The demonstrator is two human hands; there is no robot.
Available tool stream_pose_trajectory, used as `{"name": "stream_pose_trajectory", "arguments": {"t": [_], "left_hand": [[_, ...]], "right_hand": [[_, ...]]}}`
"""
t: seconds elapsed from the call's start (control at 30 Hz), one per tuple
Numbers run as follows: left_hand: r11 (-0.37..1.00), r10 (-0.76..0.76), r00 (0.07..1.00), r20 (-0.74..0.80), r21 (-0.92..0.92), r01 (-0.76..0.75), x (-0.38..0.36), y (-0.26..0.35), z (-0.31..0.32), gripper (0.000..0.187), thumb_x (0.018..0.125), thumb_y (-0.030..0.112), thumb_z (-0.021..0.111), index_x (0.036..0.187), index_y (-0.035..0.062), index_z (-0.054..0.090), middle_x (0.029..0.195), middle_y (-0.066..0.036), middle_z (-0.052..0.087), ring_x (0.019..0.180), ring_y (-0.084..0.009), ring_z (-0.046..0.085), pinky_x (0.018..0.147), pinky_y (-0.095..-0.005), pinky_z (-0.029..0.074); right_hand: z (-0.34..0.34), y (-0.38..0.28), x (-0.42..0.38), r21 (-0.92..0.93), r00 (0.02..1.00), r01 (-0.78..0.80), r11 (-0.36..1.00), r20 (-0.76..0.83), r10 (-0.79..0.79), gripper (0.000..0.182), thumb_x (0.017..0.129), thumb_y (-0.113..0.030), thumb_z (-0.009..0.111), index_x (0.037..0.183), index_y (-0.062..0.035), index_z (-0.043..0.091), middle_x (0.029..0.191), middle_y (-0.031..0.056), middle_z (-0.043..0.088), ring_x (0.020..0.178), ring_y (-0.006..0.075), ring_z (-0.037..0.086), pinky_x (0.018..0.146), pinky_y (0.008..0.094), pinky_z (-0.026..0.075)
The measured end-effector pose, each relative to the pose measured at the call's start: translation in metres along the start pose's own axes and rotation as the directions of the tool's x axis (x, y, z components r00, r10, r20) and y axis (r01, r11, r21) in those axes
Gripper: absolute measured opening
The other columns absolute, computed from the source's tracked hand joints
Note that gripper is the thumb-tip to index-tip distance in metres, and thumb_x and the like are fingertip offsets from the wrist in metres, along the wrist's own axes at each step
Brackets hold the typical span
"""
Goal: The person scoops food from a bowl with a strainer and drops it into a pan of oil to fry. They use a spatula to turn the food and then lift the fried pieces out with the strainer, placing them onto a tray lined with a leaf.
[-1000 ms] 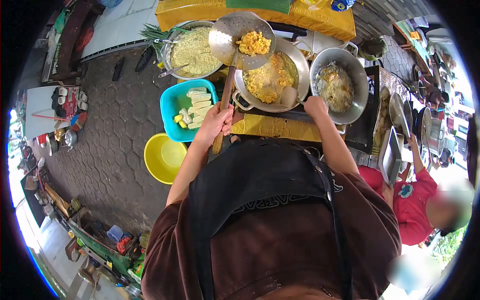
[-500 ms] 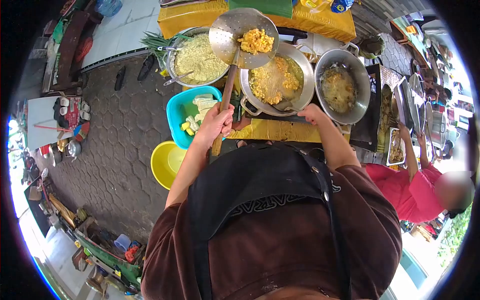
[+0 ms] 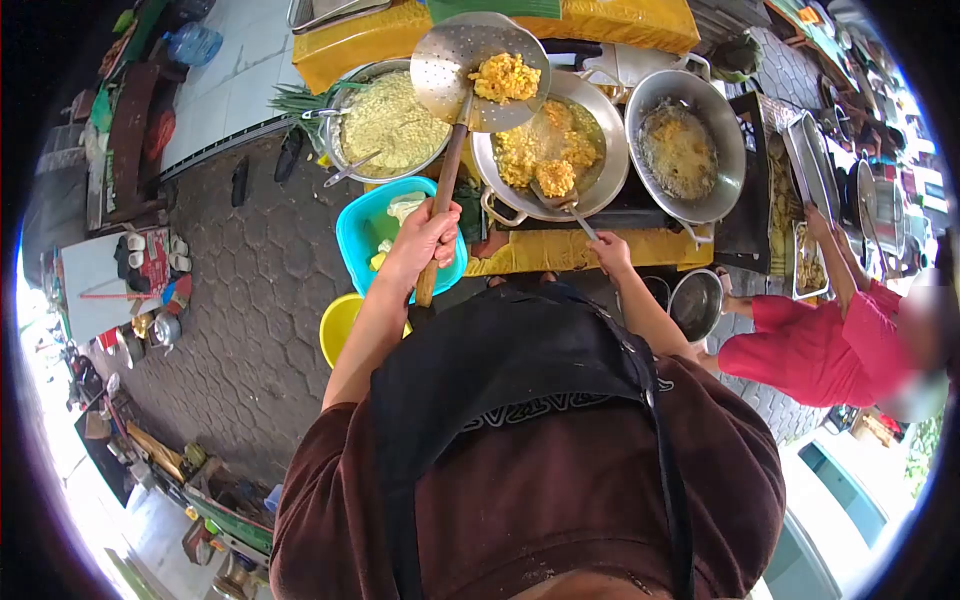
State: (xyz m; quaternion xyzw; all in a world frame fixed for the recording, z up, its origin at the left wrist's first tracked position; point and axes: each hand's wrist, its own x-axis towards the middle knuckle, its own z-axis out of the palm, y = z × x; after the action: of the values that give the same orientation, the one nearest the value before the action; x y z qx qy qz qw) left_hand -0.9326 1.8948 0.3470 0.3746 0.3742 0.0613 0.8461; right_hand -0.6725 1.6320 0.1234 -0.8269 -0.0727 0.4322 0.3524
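My left hand [image 3: 425,240] is wrapped round the wooden handle of a perforated skimmer [image 3: 436,82]. A golden fritter [image 3: 504,78] rests on the skimmer, which is held above the far edge of the middle wok [image 3: 612,182]. My right hand [image 3: 610,253] grips the thin handle of a metal spatula [image 3: 583,222]. On the spatula's blade lies another golden fritter [image 3: 555,178], over the near side of that wok. More frying pieces and bubbling oil fill the wok. Left of it stands a metal bowl [image 3: 334,150] of pale yellow batter with utensils in it.
A second wok [image 3: 735,150] with bubbling oil stands on the right. Below the batter sit a turquoise basin [image 3: 350,240] with pale pieces and a yellow bowl [image 3: 340,325]. A person in red [image 3: 800,345] works at the far right, beside a tray [image 3: 806,280].
My right hand has drawn back from the wok's rim, and the spatula now carries a fritter. The skimmer stays raised with its fritter. The view has shifted slightly.
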Motion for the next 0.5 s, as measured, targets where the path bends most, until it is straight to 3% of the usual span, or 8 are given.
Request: {"name": "stream_pose_trajectory", "arguments": {"t": [0.03, 0.17, 0.23, 0.27, 0.33, 0.37, 0.43, 0.5], "left_hand": [[1.0, -0.006, 1.0, -0.008, 0.017, 0.006, 0.001, 0.0, 0.001, 0.016, 0.087, 0.014, 0.048, 0.1, 0.005, 0.044, 0.062, 0.002, 0.038, 0.042, -0.0058, 0.035, 0.038, -0.0228, 0.031], [0.999, -0.025, 1.0, -0.005, 0.039, 0.025, 0.005, -0.004, 0.005, 0.016, 0.088, 0.013, 0.047, 0.101, 0.0042, 0.044, 0.062, 0.003, 0.037, 0.042, -0.0048, 0.035, 0.038, -0.0217, 0.029], [0.999, -0.036, 0.999, -0.006, 0.039, 0.036, 0.006, -0.004, 0.009, 0.016, 0.088, 0.014, 0.047, 0.101, 0.0043, 0.044, 0.062, 0.003, 0.036, 0.042, -0.0047, 0.035, 0.038, -0.0217, 0.029], [0.998, -0.046, 0.999, -0.013, 0.037, 0.046, 0.006, -0.004, 0.011, 0.017, 0.088, 0.014, 0.047, 0.101, 0.0044, 0.044, 0.062, 0.003, 0.036, 0.043, -0.0047, 0.035, 0.038, -0.0216, 0.029], [0.999, -0.042, 0.999, -0.012, 0.033, 0.043, 0.008, -0.005, 0.015, 0.017, 0.088, 0.014, 0.047, 0.102, 0.0045, 0.044, 0.062, 0.003, 0.036, 0.043, -0.0047, 0.035, 0.039, -0.0217, 0.029], [0.999, -0.044, 0.999, -0.012, 0.028, 0.045, 0.007, -0.007, 0.017, 0.018, 0.088, 0.014, 0.047, 0.102, 0.0046, 0.044, 0.062, 0.003, 0.036, 0.043, -0.0047, 0.035, 0.039, -0.0217, 0.03], [0.998, -0.046, 0.999, -0.01, 0.039, 0.047, 0.01, -0.008, 0.019, 0.018, 0.088, 0.015, 0.048, 0.102, 0.0045, 0.044, 0.062, 0.003, 0.036, 0.043, -0.0047, 0.035, 0.039, -0.0217, 0.03], [0.998, -0.05, 0.999, -0.01, 0.045, 0.051, 0.009, -0.009, 0.023, 0.018, 0.088, 0.015, 0.048, 0.102, 0.0045, 0.044, 0.062, 0.003, 0.036, 0.043, -0.0047, 0.035, 0.039, -0.0217, 0.03]], "right_hand": [[-0.005, -0.003, -0.007, -0.029, 1.0, -0.008, 1.0, -0.014, 0.007, 0.034, 0.067, -0.022, 0.068, 0.095, -0.0031, 0.064, 0.067, 0.0039, 0.058, 0.051, 0.0126, 0.051, 0.049, 0.0291, 0.043], [-0.025, 0.008, -0.012, -0.216, 0.985, 0.139, 0.966, -0.072, -0.158, 0.038, 0.07, -0.023, 0.065, 0.102, -0.0046, 0.06, 0.067, 0.0077, 0.059, 0.055, 0.0155, 0.056, 0.051, 0.0301, 0.045], [-0.033, 0.005, -0.016, -0.465, 0.897, 0.325, 0.824, -0.126, -0.424, 0.039, 0.069, -0.024, 0.062, 0.105, -0.0083, 0.059, 0.082, 0.0123, 0.064, 0.072, 0.0252, 0.061, 0.069, 0.0344, 0.047], [-0.036, 0.002, -0.017, -0.465, 0.897, 0.324, 0.824, -0.126, -0.424, 0.039, 0.069, -0.024, 0.062, 0.105, -0.0083, 0.059, 0.082, 0.0123, 0.064, 0.072, 0.0252, 0.061, 0.069, 0.0344, 0.047], [-0.041, -0.019, -0.024, -0.617, 0.843, 0.349, 0.706, -0.122, -0.524, 0.035, 0.072, -0.022, 0.057, 0.106, -0.0121, 0.058, 0.093, 0.012, 0.061, 0.08, 0.0326, 0.059, 0.072, 0.0403, 0.046], [-0.044, -0.027, -0.029, -0.616, 0.846, 0.347, 0.708, -0.121, -0.52, 0.035, 0.072, -0.022, 0.057, 0.106, -0.0121, 0.058, 0.093, 0.012, 0.061, 0.08, 0.0326, 0.059, 0.072, 0.0403, 0.046], [-0.047, -0.044, -0.03, -0.742, 0.792, 0.438, 0.508, 0.05, -0.609, 0.028, 0.077, -0.015, 0.05, 0.105, -0.0133, 0.054, 0.092, 0.0109, 0.058, 0.076, 0.0343, 0.058, 0.066, 0.0423, 0.047], [-0.046, -0.052, -0.03, -0.817, 0.83, 0.367, 0.445, 0.071, -0.553, 0.024, 0.079, -0.015, 0.048, 0.103, -0.0143, 0.053, 0.085, 0.0099, 0.056, 0.076, 0.0319, 0.059, 0.063, 0.042, 0.047]]}}
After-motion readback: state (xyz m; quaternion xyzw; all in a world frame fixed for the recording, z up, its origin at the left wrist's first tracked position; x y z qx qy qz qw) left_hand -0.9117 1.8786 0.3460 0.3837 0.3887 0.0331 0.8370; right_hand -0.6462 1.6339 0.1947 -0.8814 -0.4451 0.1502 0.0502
